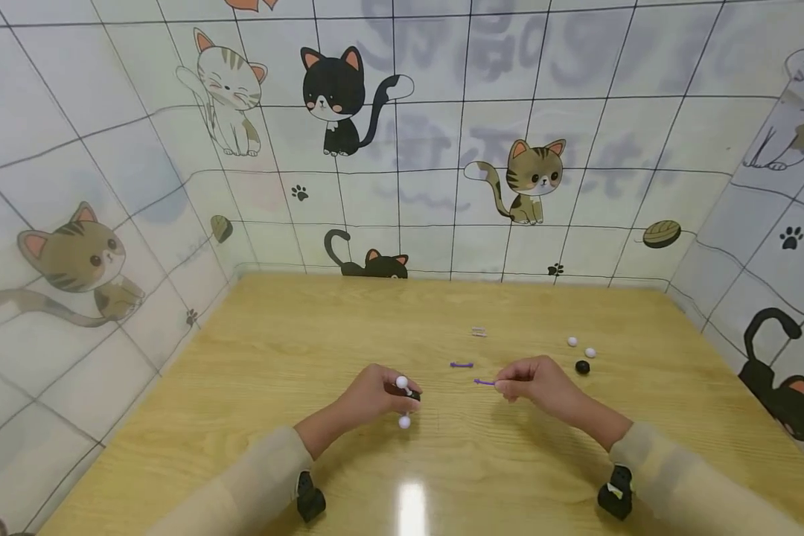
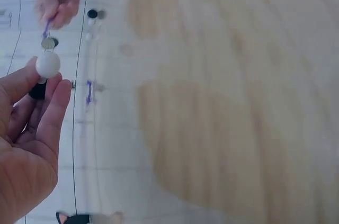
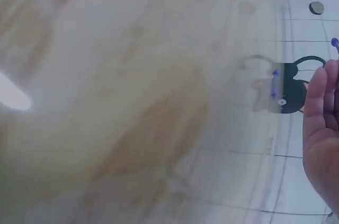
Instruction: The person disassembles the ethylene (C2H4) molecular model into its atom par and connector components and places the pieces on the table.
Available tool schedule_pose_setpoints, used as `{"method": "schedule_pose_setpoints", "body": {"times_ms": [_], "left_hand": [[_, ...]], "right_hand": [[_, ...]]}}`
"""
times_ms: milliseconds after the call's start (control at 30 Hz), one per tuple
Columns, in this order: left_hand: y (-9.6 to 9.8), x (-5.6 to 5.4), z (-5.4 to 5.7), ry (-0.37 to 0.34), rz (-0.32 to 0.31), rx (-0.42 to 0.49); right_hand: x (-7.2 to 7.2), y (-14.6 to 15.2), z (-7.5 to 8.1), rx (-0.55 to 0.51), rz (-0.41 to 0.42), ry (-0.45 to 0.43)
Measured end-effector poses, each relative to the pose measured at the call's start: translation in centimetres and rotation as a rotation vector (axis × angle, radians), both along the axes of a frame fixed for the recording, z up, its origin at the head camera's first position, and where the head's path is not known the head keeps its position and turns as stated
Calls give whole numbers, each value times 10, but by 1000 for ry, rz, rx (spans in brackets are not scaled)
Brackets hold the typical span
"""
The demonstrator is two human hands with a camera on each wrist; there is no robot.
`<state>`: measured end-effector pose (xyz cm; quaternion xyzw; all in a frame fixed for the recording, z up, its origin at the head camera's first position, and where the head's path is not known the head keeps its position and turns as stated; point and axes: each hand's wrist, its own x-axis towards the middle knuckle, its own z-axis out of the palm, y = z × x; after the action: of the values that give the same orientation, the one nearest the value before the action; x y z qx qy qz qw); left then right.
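In pale sleeves [image 1: 224, 495], the left forearm [image 1: 331, 426] and right forearm [image 1: 599, 423] slant inward from the frame's lower edge. The left hand [image 1: 375, 392], below centre, points right, its fingers [image 2: 55, 115] pinching; the right hand [image 1: 539, 382], right of centre, points left, also pinching.

In the head view, the right hand [image 1: 543, 383] covers one end of the held purple rod [image 1: 485, 382]; the pale strips [image 1: 479, 332] are too small to identify. In the left wrist view, the left hand [image 2: 29, 142] partly hides the black piece [image 2: 37, 91]. The right wrist view's edge crops the right hand.
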<state>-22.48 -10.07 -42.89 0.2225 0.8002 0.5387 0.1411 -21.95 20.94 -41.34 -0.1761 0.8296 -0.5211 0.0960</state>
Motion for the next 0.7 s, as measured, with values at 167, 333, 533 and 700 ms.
{"method": "schedule_pose_setpoints", "body": {"times_ms": [167,333,533,700], "left_hand": [[-3,1,-3,-19,-40,-24],[-1,5,-2,-39,-54,-22],[3,5,-1,-25,-75,-23],[7,3,0,-16,-83,-22]], "right_hand": [[-7,2,-6,-21,-13,-20],[-14,-5,-16,29,-84,-6],[-25,-13,-18,106,-132,0],[-33,-21,-18,107,-127,-24]]}}
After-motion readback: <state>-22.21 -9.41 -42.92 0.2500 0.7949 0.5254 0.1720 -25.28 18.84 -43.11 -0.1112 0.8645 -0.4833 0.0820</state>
